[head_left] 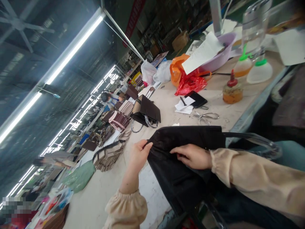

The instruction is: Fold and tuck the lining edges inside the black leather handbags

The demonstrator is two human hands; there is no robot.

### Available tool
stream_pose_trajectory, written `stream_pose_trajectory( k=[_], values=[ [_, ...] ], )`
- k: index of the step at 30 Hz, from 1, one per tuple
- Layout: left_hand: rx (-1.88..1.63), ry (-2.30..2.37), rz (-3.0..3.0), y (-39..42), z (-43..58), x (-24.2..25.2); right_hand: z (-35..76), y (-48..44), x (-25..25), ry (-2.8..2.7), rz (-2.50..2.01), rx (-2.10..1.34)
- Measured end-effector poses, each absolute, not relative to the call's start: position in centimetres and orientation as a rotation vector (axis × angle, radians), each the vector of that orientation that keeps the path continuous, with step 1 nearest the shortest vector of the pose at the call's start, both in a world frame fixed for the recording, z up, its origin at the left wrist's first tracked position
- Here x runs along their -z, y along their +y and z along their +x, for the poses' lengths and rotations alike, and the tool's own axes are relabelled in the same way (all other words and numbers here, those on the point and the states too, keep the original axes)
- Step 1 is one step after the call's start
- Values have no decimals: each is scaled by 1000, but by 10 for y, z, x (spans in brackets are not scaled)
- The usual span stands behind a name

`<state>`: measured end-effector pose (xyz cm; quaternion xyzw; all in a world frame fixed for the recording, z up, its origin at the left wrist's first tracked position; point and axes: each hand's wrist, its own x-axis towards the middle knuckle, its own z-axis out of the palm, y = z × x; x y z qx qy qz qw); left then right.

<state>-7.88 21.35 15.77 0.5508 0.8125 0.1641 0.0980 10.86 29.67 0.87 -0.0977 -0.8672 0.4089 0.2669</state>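
While a black handbag (pixel 178 178) is held across the near edge of a worktable (pixel 107 187), as seen in the head view, its rim is gripped in a narrow pinch between the thumb and fingers of the left hand (pixel 139 156). The right hand (pixel 194 156) is laid on the black material, index finger extended and the others curled; whether anything is caught beneath them cannot be told. Clear plastic is wrapped around a handle (pixel 257 140) at the bag's right end. Just beyond the bag, metal scissors (pixel 206 117) are laid near white papers (pixel 188 102) and a flat black case (pixel 198 100). Toward the right, a red-capped jar (pixel 233 95) of amber liquid and two green-topped squeeze bottles (pixel 259 73) are placed by the near edge. Farther in, a dark brown handbag (pixel 151 109) is stood upright, with stacked brown panels (pixel 120 122) beside it. A co-worker in grey (pixel 62 157) is seen past the far edge.
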Motion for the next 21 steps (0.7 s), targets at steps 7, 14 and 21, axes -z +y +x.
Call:
stream_pose_trajectory(
  k=[7,14,21],
  values=[
    [-468,2448,1601,218,-82,-151,118,284,36,-2563,-300,-1235],
    [-385,2463,1667,226,-77,-157,110,276,38,-2413,-482,-1378],
    [-514,2428,1560,221,-72,-155,84,288,-11,-2013,-860,-1483]
  ],
)
